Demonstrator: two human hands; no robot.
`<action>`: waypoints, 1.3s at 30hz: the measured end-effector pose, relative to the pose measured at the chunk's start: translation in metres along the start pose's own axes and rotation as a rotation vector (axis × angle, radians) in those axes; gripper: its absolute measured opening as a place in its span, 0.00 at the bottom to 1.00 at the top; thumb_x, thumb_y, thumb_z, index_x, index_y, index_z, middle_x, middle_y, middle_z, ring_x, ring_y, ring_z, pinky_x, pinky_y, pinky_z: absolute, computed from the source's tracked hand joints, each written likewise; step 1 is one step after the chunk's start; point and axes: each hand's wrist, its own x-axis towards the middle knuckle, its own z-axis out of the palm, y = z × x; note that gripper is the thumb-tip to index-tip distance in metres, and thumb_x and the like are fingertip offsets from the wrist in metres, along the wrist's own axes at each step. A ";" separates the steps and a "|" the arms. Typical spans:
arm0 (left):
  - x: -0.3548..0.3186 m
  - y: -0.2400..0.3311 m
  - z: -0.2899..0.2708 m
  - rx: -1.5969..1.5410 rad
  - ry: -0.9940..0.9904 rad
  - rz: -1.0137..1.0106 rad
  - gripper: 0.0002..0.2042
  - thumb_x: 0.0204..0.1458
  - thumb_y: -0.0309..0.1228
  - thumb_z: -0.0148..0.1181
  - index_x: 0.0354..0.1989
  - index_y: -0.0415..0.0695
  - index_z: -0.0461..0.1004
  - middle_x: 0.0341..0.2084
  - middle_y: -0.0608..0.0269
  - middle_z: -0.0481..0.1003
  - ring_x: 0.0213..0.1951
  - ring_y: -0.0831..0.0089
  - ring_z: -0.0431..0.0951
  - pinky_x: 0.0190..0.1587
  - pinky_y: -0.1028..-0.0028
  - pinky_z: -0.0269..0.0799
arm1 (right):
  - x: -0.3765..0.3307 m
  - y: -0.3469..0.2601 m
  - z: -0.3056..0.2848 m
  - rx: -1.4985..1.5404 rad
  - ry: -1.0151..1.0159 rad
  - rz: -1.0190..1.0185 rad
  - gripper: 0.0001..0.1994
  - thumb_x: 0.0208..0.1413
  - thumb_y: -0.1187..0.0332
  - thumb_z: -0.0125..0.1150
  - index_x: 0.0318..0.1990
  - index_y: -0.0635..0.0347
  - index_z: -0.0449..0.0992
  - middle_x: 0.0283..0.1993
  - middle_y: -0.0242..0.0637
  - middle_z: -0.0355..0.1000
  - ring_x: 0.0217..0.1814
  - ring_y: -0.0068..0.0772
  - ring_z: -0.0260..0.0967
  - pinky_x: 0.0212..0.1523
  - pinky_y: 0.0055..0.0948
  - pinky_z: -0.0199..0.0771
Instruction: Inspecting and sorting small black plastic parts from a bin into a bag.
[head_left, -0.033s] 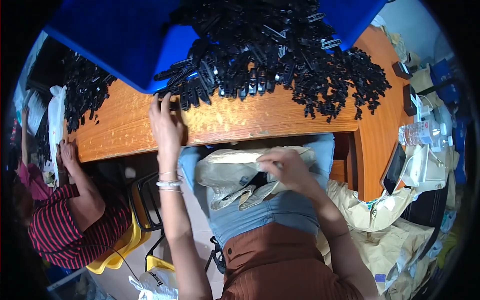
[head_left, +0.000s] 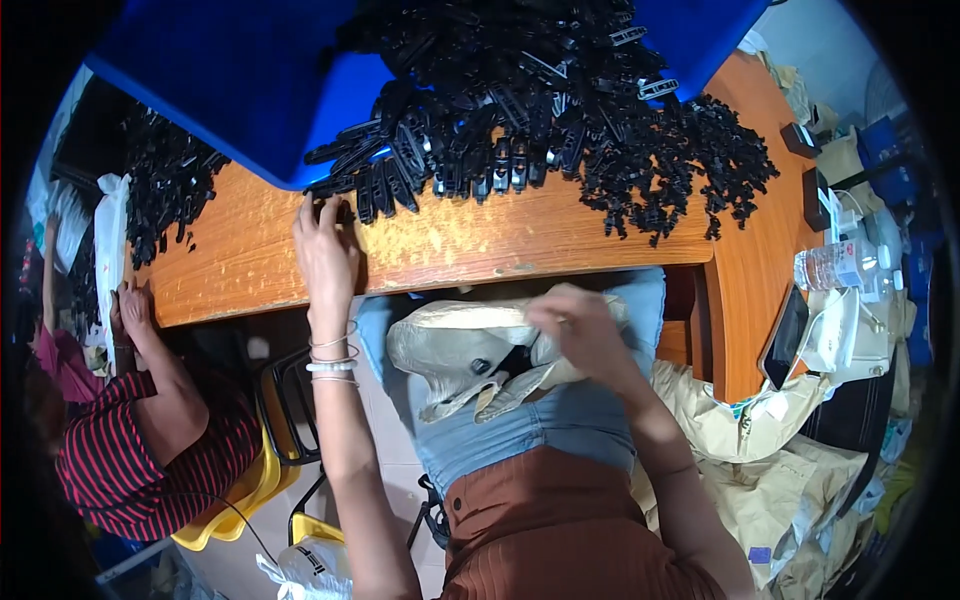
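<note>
A heap of black plastic clip-like pieces spills from a blue bin onto the wooden table. Its front pieces lie side by side. At the heap's left end, my left hand rests on the table, its fingers apart and bent, their tips by a small dark piece. An open beige sack lies across my lap, and inside it a small black piece shows. My right hand hovers over the sack's right side, fingers curled and blurred; whether they hold anything is unclear.
Smaller black bits spread at the table's right. Beyond them are a water bottle and a phone. Large beige sacks lie lower right. At the left, a person in a striped top sits by another black heap.
My right hand has shifted slightly up and right, and is more blurred. The dark piece in the sack shows more plainly. My left hand has moved only slightly.
</note>
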 end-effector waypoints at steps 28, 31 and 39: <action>-0.056 0.134 -0.039 -1.647 -0.517 -0.444 0.12 0.48 0.13 0.56 0.41 0.31 0.67 0.32 0.52 0.76 0.34 0.69 0.79 0.38 0.79 0.76 | 0.019 -0.030 -0.016 0.303 0.262 -0.045 0.10 0.50 0.82 0.54 0.40 0.69 0.75 0.37 0.37 0.69 0.35 0.21 0.65 0.34 0.16 0.65; -0.055 0.132 -0.044 -1.623 -0.558 -0.447 0.12 0.48 0.14 0.56 0.41 0.31 0.67 0.32 0.52 0.76 0.34 0.70 0.79 0.37 0.79 0.76 | 0.019 -0.031 -0.017 0.125 0.246 -0.180 0.08 0.47 0.81 0.56 0.36 0.67 0.77 0.36 0.37 0.69 0.36 0.25 0.65 0.35 0.20 0.65; -0.058 0.131 -0.041 -1.619 -0.521 -0.465 0.11 0.48 0.15 0.58 0.40 0.33 0.68 0.31 0.57 0.76 0.31 0.76 0.78 0.31 0.84 0.74 | 0.018 -0.025 -0.023 -0.318 0.282 -0.412 0.10 0.42 0.76 0.60 0.36 0.64 0.77 0.34 0.40 0.69 0.35 0.38 0.63 0.34 0.30 0.64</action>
